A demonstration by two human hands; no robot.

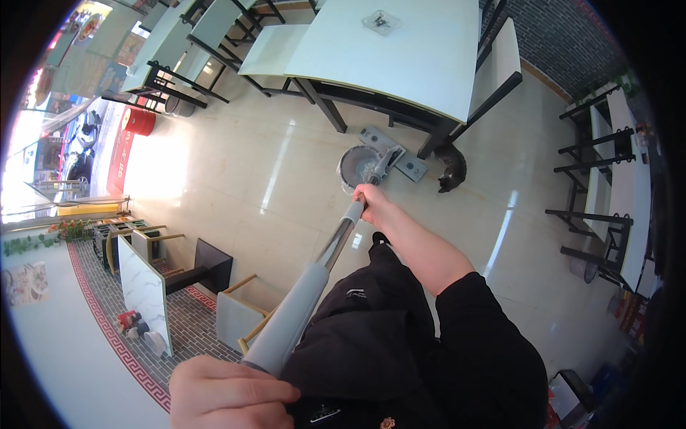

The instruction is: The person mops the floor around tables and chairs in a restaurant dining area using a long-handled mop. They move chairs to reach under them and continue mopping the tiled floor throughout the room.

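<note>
I hold a flat mop with a grey and metal telescopic handle (300, 305). Around the grey grip at its upper end, close to my body, my left hand (230, 394) is closed. Farther down, my right hand (370, 202) grips the metal pole. The long grey mop plate (415, 167) lies on the tiled floor near a table leg, its joint tilted over the middle. Beside the plate stands a grey waste bin (356, 161) lined with a clear plastic bag; the lower pole passes across its right side in view. What lies in the bin is unclear.
A dark tabby cat (454, 169) is beside the leg of a white table (386, 59) with benches. On the table sits a clear dish (381, 22). More benches (595, 171) line the right. An overturned marble-top table (142, 289) and chairs (241, 313) occupy the left.
</note>
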